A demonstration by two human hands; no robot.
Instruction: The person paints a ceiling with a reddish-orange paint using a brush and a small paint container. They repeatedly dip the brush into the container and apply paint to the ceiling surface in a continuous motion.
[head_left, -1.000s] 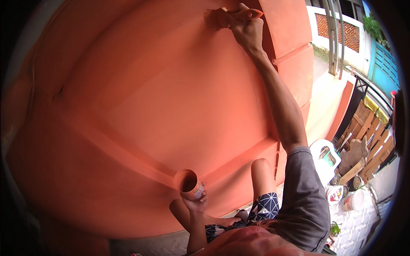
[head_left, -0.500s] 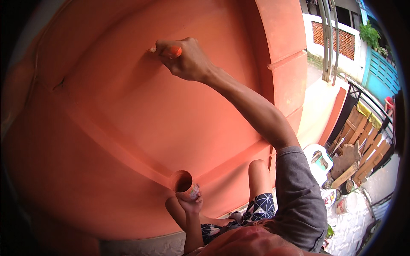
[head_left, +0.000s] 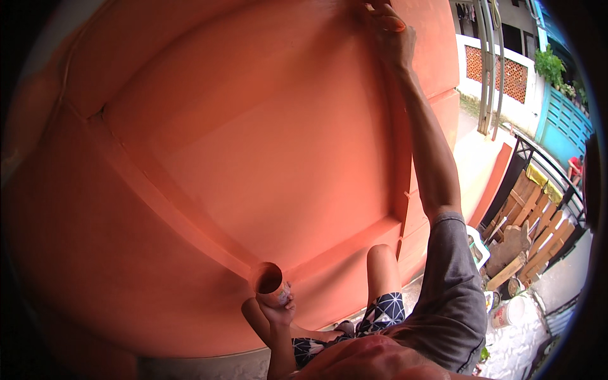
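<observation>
My left hand (head_left: 278,313) is wrapped round a paint-smeared cup (head_left: 273,295), low in front of the wall. The cup's round mouth faces up, and its inside looks dark and orange-brown. Far up at the top edge, my right hand (head_left: 398,47) is closed round a paintbrush (head_left: 394,24), whose orange handle end pokes out of the fist. The brush's bristle end lies at the upper right corner of the recessed panel in the orange wall (head_left: 285,158); whether it touches cannot be made out.
Raised mouldings (head_left: 342,244) frame the wall panel. To the right lean wooden pallets (head_left: 538,221) by a black metal gate (head_left: 538,147). A white bucket (head_left: 510,311) and a white plastic chair (head_left: 478,247) stand there. Beyond the gate is a person in red (head_left: 575,166).
My right hand has swept right and upward with the paintbrush, from the panel's upper middle to its upper right corner. My left hand keeps the cup in nearly the same place.
</observation>
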